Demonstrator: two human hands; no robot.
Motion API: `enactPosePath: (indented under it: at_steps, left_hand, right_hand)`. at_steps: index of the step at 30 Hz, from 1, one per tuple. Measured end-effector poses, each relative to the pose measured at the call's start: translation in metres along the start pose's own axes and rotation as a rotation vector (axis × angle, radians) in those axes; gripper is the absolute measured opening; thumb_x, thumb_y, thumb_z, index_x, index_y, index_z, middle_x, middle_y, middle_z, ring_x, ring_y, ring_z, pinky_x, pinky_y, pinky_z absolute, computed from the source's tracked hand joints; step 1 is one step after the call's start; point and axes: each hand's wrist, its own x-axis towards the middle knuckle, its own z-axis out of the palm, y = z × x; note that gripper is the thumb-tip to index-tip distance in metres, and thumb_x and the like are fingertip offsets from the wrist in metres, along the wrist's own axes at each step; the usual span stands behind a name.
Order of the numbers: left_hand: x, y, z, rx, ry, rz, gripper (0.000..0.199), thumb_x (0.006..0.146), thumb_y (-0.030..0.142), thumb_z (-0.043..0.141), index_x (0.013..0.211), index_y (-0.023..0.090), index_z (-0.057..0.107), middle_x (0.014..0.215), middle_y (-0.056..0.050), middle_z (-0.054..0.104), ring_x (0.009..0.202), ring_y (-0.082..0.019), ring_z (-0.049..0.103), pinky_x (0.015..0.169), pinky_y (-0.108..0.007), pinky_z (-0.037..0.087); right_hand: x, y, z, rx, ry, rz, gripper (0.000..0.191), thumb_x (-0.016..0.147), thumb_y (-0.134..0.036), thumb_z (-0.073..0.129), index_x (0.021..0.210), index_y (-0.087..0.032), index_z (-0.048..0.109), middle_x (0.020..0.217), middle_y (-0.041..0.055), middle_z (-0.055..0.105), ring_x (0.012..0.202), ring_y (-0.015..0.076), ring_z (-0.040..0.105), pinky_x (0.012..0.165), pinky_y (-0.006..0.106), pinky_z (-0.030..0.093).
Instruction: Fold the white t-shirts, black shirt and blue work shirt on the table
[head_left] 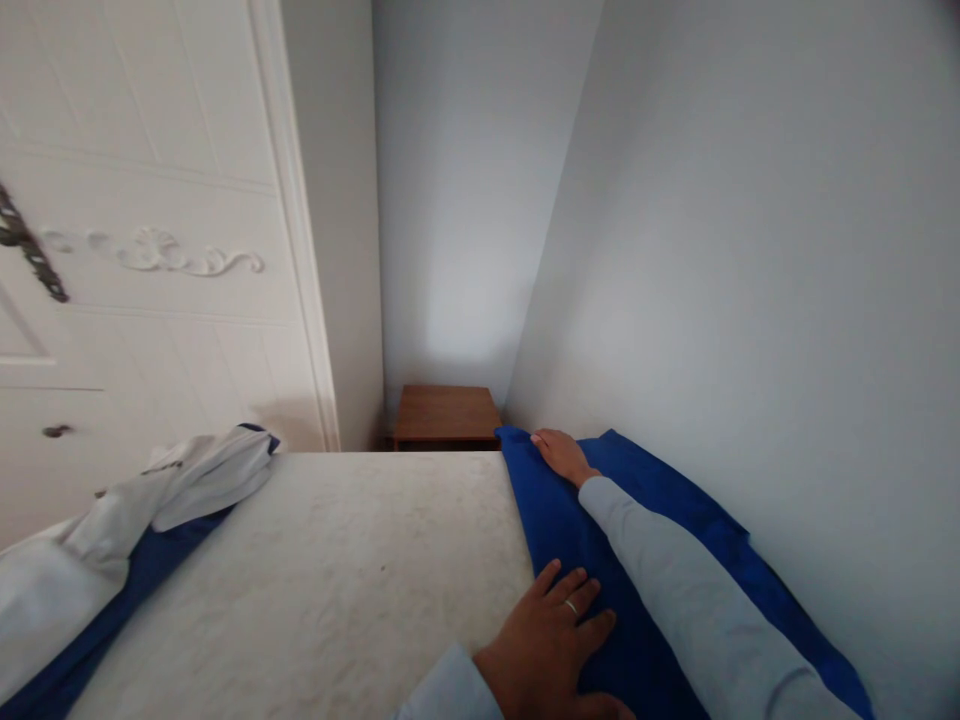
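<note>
A dark blue sheet (542, 508) lies along the right side of a pale mattress (360, 570) and rises against the wall. Near the far right corner my right hand (564, 456) has its fingers bent close together on this sheet; part of the grip is hidden. Closer to me, my left hand (551, 640), wearing a ring, rests palm down with fingers spread at the edge of the blue cloth. On the mattress's left side sits a bunched white cloth (202, 480) with a blue part (169, 565) under it.
Beyond the mattress's far end stands a low brown wooden nightstand (448, 412). A white wardrobe (172, 370) with carved trim and dark handles is at the left. A grey wall (750, 280) runs close along the right side.
</note>
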Motion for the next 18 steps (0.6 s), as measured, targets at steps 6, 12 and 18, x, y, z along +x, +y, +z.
enactPosePath:
  at_steps: [6, 12, 18]
  left_hand:
    - [0.002, 0.001, 0.001, 0.008, -0.025, -0.025, 0.088, 0.089, 0.079, 0.037, 0.153, 0.019, 0.040, 0.158, -0.017, 0.035, 0.149, -0.033, 0.028, 0.124, -0.056, 0.015]
    - [0.003, 0.000, 0.000, 0.014, -0.037, -0.024, 0.087, 0.089, 0.078, 0.040, 0.153, 0.019, 0.041, 0.158, -0.017, 0.035, 0.149, -0.034, 0.028, 0.124, -0.056, 0.015]
    - [0.002, 0.001, 0.000, 0.017, -0.038, -0.030, 0.085, 0.090, 0.077, 0.039, 0.153, 0.021, 0.041, 0.158, -0.016, 0.035, 0.150, -0.032, 0.027, 0.125, -0.055, 0.014]
  right_hand:
    - [-0.014, 0.016, -0.014, -0.023, 0.070, -0.012, 0.054, 0.105, -0.046, 0.026, 0.120, -0.016, 0.068, 0.124, 0.0109, 0.067, 0.118, 0.0201, 0.060, 0.107, 0.029, 0.040]
    - [-0.037, 0.068, -0.025, -0.101, 0.197, 0.254, 0.055, 0.104, -0.040, 0.026, 0.142, -0.009, 0.053, 0.151, 0.0206, 0.043, 0.143, 0.0286, 0.038, 0.120, 0.044, 0.026]
    - [-0.061, 0.106, 0.008, -0.119, 0.063, 0.429, 0.061, 0.104, -0.043, 0.026, 0.148, -0.006, 0.046, 0.151, 0.0225, 0.042, 0.142, 0.0333, 0.040, 0.115, 0.049, 0.034]
